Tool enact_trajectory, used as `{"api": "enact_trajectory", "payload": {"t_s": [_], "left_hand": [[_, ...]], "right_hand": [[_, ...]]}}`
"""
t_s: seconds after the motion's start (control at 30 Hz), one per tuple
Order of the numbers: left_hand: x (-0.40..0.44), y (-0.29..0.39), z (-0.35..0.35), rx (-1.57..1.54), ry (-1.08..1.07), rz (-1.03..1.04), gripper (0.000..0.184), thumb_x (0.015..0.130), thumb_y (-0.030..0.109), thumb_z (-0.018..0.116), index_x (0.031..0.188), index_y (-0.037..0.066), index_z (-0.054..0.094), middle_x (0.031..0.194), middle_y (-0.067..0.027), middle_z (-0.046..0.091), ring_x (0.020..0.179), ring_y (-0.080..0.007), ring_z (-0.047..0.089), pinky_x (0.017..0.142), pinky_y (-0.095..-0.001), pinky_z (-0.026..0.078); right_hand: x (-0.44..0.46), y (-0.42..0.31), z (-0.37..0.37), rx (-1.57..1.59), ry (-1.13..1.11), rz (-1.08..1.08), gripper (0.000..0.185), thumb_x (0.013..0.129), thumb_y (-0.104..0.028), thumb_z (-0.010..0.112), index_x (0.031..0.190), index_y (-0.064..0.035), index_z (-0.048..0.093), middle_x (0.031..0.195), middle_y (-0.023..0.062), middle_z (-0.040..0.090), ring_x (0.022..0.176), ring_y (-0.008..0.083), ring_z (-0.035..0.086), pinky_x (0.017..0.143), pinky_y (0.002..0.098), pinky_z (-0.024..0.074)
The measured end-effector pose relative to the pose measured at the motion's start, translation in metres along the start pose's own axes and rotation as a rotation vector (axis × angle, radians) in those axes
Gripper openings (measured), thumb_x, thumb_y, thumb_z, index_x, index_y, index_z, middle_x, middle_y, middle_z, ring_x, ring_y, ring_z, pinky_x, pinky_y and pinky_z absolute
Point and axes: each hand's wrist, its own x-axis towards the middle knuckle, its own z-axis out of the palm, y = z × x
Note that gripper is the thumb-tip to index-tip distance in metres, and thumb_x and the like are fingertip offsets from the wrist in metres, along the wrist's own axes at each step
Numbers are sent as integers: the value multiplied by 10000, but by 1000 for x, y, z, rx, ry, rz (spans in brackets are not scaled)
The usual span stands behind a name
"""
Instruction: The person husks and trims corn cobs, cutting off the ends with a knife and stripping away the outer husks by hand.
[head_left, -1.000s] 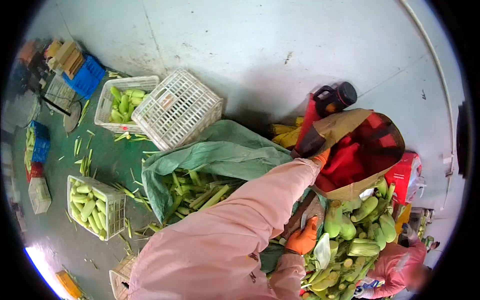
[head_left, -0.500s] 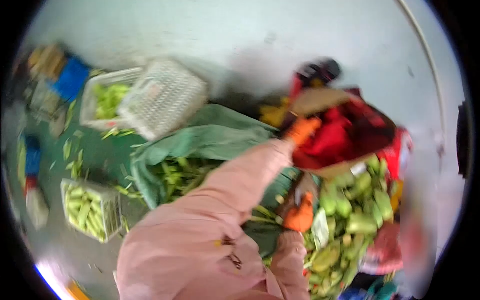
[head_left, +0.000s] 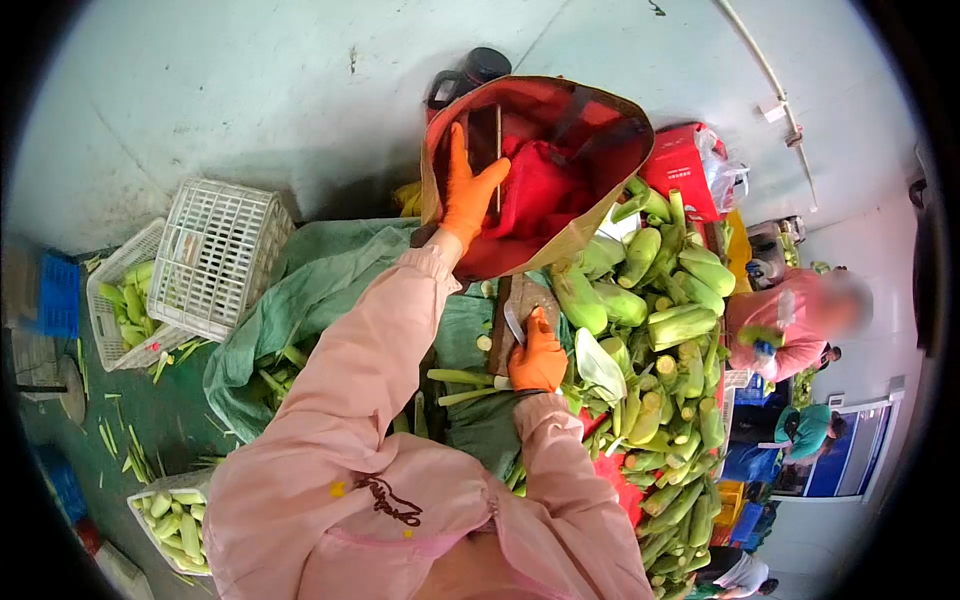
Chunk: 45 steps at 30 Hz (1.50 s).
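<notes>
My left hand (head_left: 466,195), in an orange glove, is inside the mouth of a large bag (head_left: 575,255) with a red lining. Its thumb and fingers are closed around the edges of a dark smartphone (head_left: 485,138). Red cloth (head_left: 540,185) lies deeper in the bag. My right hand (head_left: 540,358), also orange-gloved, is wrapped around a knife (head_left: 514,326); the handle is hidden in the fist and the blade points up-left. Beneath that blade is a wooden board (head_left: 520,297). Just right of this hand are heaped ears of corn in green husks (head_left: 655,330).
A green sheet (head_left: 330,265) holds husk scraps. On the left stand an upturned white crate (head_left: 215,255) and a crate of corn (head_left: 140,500). A black-lidded bottle (head_left: 485,65) and a red box (head_left: 685,170) flank the bag. Co-workers, one in a pink top (head_left: 775,325), are at right.
The view has swung right and sharpened, showing co-workers. My left hand now has the smartphone in its grasp inside the bag. My right hand stays on the knife by the board.
</notes>
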Motion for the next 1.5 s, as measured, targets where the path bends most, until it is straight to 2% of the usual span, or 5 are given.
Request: {"api": "enact_trajectory", "payload": {"t_s": [0.17, 0.33, 0.47, 0.67, 1.5], "left_hand": [[-12, 9, 9, -1, 24, -94, 945, 831, 266, 717, 1539, 33, 137, 1601, -140, 163, 1474, -235, 146, 1180, -325, 139], [-3, -15, 4, 213, 133, -37, 645, 815, 261, 737, 1358, 13, 494, 1215, -94, 621, 1084, -229, 589, 951, -318, 449], [3, -36, -5, 526, 149, 121, 995, 670, 435, 812, 1441, -2, 360, 1257, -256, 569, 1125, -352, 590, 954, -414, 465], [-9, -4, 3, 928, 120, 78, 1069, 657, 425, 826, 1496, 59, 272, 1186, -280, 568, 1072, -402, 590, 902, -433, 483], [-14, 5, 7, 1075, -8, 58, 1111, 672, 449, 800, 1522, 87, 183, 1117, -238, 576, 976, -414, 602, 799, -486, 497]], "right_hand": [[2, -2, -6, -7, -105, 41, 790, 741, -202, 658, 1465, -92, 361, 1303, 146, 574, 915, 344, 639, 803, 438, 515], [-2, 5, 6, -67, -48, -10, 788, 755, -236, 658, 1465, -93, 349, 1305, 126, 570, 856, 339, 637, 743, 445, 511], [2, -1, -4, -47, -99, 32, 786, 756, -235, 658, 1464, -94, 348, 1305, 123, 570, 859, 343, 637, 748, 450, 509], [1, 1, -2, -13, -82, 22, 790, 754, -231, 659, 1466, -87, 348, 1318, 130, 561, 876, 345, 634, 761, 453, 506], [1, -1, -4, 9, -72, 49, 729, 755, -208, 641, 1434, -118, 390, 1278, 136, 573, 936, 347, 614, 784, 458, 506]]}}
